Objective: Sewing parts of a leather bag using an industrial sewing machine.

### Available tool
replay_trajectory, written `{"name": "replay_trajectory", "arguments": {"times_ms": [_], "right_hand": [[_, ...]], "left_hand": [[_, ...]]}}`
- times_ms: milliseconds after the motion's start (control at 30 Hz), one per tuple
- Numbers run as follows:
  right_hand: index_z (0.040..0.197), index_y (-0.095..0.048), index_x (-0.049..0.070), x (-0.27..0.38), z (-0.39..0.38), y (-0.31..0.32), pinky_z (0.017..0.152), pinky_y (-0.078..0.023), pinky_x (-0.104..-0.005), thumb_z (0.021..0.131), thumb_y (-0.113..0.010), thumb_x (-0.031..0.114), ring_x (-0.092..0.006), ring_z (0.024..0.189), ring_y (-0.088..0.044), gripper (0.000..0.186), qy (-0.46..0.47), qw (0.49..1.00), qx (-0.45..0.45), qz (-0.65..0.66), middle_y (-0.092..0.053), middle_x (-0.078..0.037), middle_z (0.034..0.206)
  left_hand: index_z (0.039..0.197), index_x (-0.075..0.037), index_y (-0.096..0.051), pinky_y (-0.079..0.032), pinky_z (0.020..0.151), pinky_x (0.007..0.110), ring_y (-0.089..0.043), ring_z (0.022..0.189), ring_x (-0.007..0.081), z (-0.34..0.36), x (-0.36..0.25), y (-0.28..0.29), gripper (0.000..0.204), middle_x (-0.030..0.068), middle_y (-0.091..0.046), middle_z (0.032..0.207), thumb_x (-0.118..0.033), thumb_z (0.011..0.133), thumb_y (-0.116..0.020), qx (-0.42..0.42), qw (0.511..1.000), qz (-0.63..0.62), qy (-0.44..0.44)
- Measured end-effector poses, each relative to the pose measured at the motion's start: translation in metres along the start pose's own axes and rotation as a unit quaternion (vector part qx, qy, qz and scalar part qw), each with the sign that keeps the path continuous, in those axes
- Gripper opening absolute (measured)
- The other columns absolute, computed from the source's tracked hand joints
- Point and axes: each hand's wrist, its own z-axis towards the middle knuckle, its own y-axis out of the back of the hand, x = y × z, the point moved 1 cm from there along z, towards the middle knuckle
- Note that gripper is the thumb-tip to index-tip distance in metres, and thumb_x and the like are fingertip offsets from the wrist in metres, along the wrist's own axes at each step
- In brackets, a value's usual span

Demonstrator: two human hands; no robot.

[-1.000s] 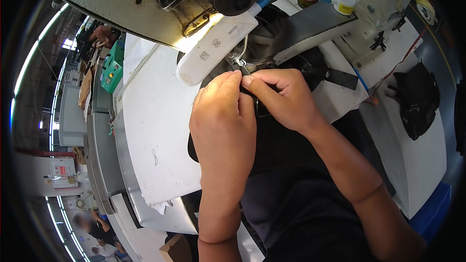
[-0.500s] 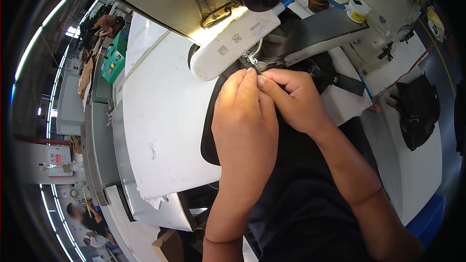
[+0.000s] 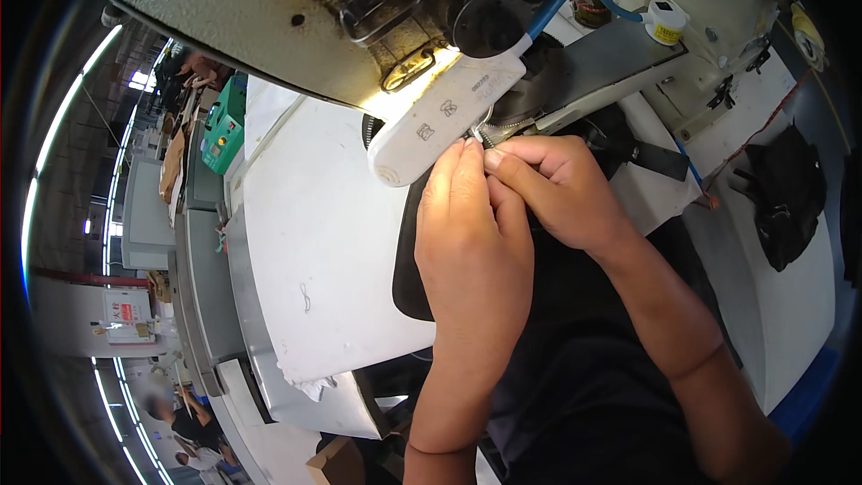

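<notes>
My left hand (image 3: 471, 238) and my right hand (image 3: 575, 193) meet just below the needle area of a sewing machine (image 3: 242, 31). Both are closed, fingertips pinching the edge of a black fabric piece (image 3: 411, 274) with a toothed zipper (image 3: 514, 126) along it. The zipper curves away to the right, past the presser foot. Over the left fingertips hangs a white, rounded cover (image 3: 444, 121) on the machine. My hands hide much of the fabric, and the exact spot of each pinch is hard to see.
A white tabletop (image 3: 323, 242) with a loose thread on it lies to the left. At the right are a black fabric bundle (image 3: 783, 198) and a small white bottle (image 3: 664, 22) with a yellow label. Farther left stands a green box (image 3: 223, 126); people (image 3: 193, 413) sit in the background.
The whole view has shifted, so the machine, table and hands appear farther right and slightly lower. Both hands keep their pinch at the zipper, with little visible movement relative to the machine.
</notes>
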Motion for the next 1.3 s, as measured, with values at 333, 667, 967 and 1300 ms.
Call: {"name": "replay_trajectory", "arguments": {"times_ms": [333,667,967,1300], "right_hand": [[0.083,-0.068,-0.003,-0.005,-0.008,0.001,0.056,-0.038,-0.0292,0.098,-0.066,0.014,-0.0065,0.062,-0.043,0.022,-0.03,0.997,-0.025,-0.067,-0.057,-0.003,0.063],[0.087,-0.068,-0.003,-0.004,-0.007,0.002,0.058,-0.042,-0.0296,0.096,-0.065,0.012,-0.0077,0.062,-0.046,0.018,0.016,0.996,-0.01,-0.087,-0.059,-0.008,0.067],[0.095,-0.071,-0.004,-0.001,-0.007,-0.001,0.063,-0.047,-0.0276,0.097,-0.066,0.01,-0.0062,0.069,-0.054,0.016,0.025,0.996,-0.011,-0.082,-0.069,-0.007,0.075],[0.089,-0.071,-0.005,-0.002,0.0,0.001,0.059,-0.042,-0.0263,0.097,-0.066,0.009,-0.0046,0.066,-0.05,0.018,0.026,0.998,-0.013,-0.047,-0.063,-0.002,0.069]], "left_hand": [[0.112,0.002,-0.074,-0.057,0.07,0.027,-0.071,0.082,0.0151,-0.004,0.0,0.0,0.024,0.0133,-0.074,0.114,0.001,0.088,-0.072,-0.029,0.993,-0.089,0.071],[0.113,0.006,-0.073,-0.06,0.085,0.036,-0.074,0.099,0.03,-0.011,-0.003,-0.008,0.023,0.0201,-0.073,0.116,0.001,0.091,-0.069,-0.054,0.998,0.012,0.007],[0.116,0.01,-0.068,-0.057,0.093,0.043,-0.069,0.107,0.0398,-0.012,-0.002,-0.007,0.025,0.0257,-0.068,0.12,-0.002,0.094,-0.066,-0.026,1.0,0.008,0.01],[0.113,0.01,-0.07,-0.058,0.09,0.042,-0.071,0.102,0.0392,0.0,0.002,-0.006,0.025,0.0247,-0.072,0.115,-0.006,0.094,-0.066,-0.033,0.999,-0.014,0.02]]}}
